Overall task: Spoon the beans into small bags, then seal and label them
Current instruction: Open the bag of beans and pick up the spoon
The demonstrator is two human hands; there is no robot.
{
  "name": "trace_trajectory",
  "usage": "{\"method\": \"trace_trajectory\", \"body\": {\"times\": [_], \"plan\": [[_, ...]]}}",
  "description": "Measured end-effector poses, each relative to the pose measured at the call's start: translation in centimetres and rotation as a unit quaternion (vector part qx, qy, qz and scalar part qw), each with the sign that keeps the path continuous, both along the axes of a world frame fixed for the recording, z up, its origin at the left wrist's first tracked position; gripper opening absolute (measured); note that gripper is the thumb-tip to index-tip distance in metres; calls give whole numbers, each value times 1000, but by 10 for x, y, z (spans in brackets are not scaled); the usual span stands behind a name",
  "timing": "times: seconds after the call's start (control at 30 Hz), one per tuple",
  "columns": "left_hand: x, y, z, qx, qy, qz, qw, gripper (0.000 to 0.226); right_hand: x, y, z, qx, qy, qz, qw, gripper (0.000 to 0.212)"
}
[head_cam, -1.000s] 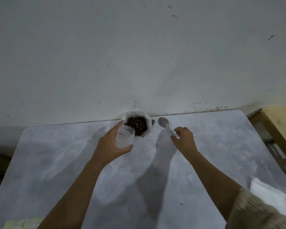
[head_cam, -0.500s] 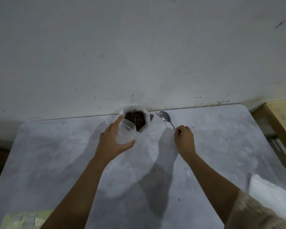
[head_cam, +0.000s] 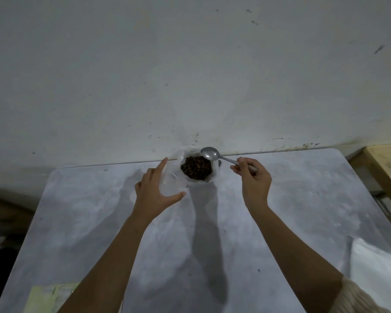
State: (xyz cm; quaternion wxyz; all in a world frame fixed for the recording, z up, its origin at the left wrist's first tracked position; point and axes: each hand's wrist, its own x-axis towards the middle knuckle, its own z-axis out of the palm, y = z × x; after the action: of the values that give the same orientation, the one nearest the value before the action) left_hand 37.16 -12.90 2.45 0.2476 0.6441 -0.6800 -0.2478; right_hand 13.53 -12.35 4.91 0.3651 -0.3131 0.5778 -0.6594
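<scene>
Table [head_cam: 303, 199]: pale grey top with a mottled, marble-like pattern and rounded far corners. Its far edge stands against the wall.
Wall [head_cam: 190, 75]: off-white, unevenly patched, with dark flecks and scuffs. Grime is heaviest along the line where it meets the table.
Lighting: dim. Two long arm shadows [head_cam: 208, 233] fall across the middle of the table.
Bean bag [head_cam: 215, 175]: white plastic, standing open at the far edge of the table, at the wall.
Beans [head_cam: 196, 168]: dark brown, filling the open mouth of the bean bag.
Spoon [head_cam: 212, 154]: metal. Its bowl is at the far right rim of the bean bag, above the beans, and it looks empty.
Right hand [head_cam: 254, 181]: pinches the spoon handle between thumb and fingertips, just right of the bean bag.
Clear small container [head_cam: 170, 184]: held just left of the bean bag, mouth open. Whether it is a soft bag or a cup cannot be told, nor whether it touches the table.
Left hand [head_cam: 155, 193]: grips the clear small container, thumb on the near side and forefinger stretched along the far side.
White packet [head_cam: 368, 258]: lies flat near the right edge, well apart from the hands.
Yellow-green sheets [head_cam: 48, 297]: at the near left corner of the table.
Wooden furniture [head_cam: 384, 168]: light wood, beside the table's right edge.
Sleeve [head_cam: 357, 299]: cream knit, pushed up the right forearm.
Left of table: dark and indistinct.
</scene>
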Motion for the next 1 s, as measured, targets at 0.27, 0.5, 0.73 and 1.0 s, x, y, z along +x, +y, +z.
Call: {"method": "trace_trajectory", "body": {"times": [0.27,0.5,0.73,1.0], "plan": [[10,1,2,5,3,2,1000,100,22,-15,-23,45,124,35,991,13],[4,0,3,3,14,-2,1000,99,29,-17,-43,134,23,60,989,22],[0,-9,4,-17,-8,-1,1000,96,25,-32,-29,146,-130,12,981,23],[-9,-25,10,-27,-64,-3,998,94,-10,-35,2,105,-154,-8,982,28]]}}
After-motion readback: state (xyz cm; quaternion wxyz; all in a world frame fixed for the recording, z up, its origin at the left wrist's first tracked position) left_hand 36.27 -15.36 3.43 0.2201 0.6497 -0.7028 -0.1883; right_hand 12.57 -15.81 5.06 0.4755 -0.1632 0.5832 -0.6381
